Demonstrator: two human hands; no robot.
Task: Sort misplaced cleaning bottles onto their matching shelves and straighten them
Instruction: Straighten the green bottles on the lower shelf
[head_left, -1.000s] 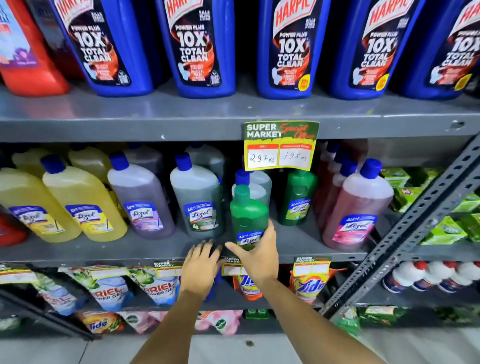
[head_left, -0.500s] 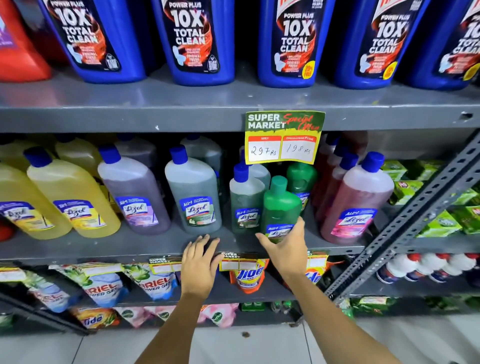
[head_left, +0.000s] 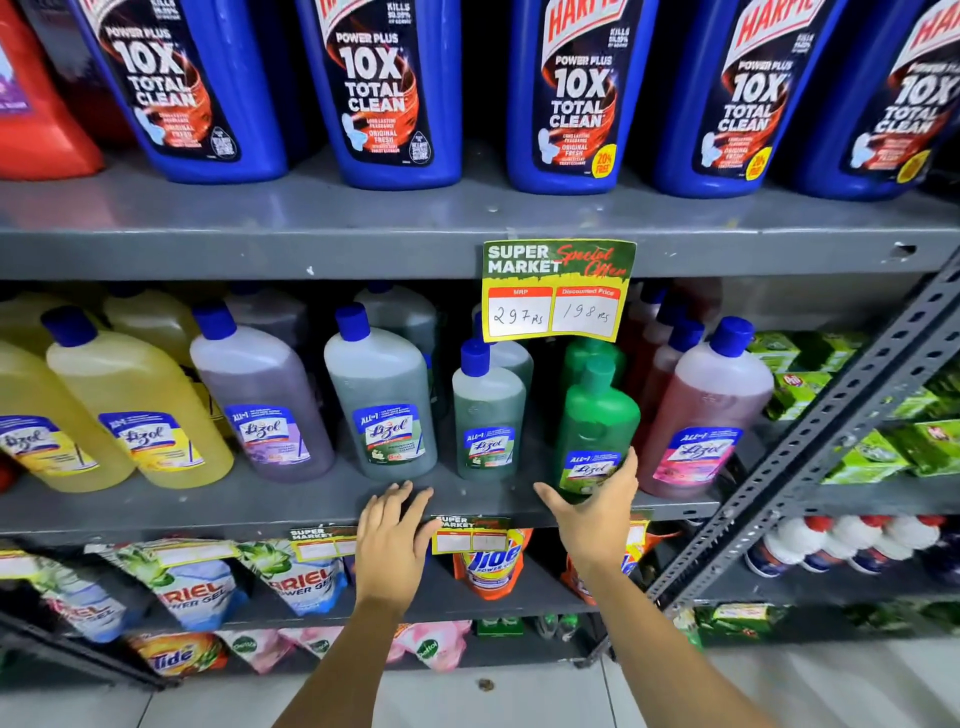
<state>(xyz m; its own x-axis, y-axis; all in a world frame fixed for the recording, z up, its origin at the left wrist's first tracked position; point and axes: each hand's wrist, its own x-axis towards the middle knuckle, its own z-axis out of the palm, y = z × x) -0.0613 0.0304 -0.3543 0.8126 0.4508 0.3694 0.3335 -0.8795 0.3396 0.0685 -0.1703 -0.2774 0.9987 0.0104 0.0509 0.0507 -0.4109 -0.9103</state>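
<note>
My right hand (head_left: 595, 512) grips the base of a small green Lizol bottle (head_left: 597, 415), which stands on the grey middle shelf (head_left: 234, 501) between a small grey-green Lizol bottle (head_left: 487, 410) and a pink Lizol bottle (head_left: 709, 410). A second green bottle (head_left: 589, 353) stands right behind it. My left hand (head_left: 392, 543) lies flat on the shelf's front edge with fingers apart, below a large grey-green Lizol bottle (head_left: 382, 397). Purple (head_left: 260, 395) and yellow Lizol bottles (head_left: 130, 405) fill the left of the shelf.
Blue Harpic bottles (head_left: 576, 93) line the top shelf, with a red bottle (head_left: 36, 114) at far left. A price tag (head_left: 558, 291) hangs from that shelf's edge. Ariel (head_left: 197, 587) and Tide pouches (head_left: 485, 564) hang below. A slanted metal brace (head_left: 831, 441) crosses the right side.
My right hand has slid the small green bottle rightwards along the middle shelf, from in front of the small grey-green bottle to beside the pink one. My left hand stayed on the shelf edge.
</note>
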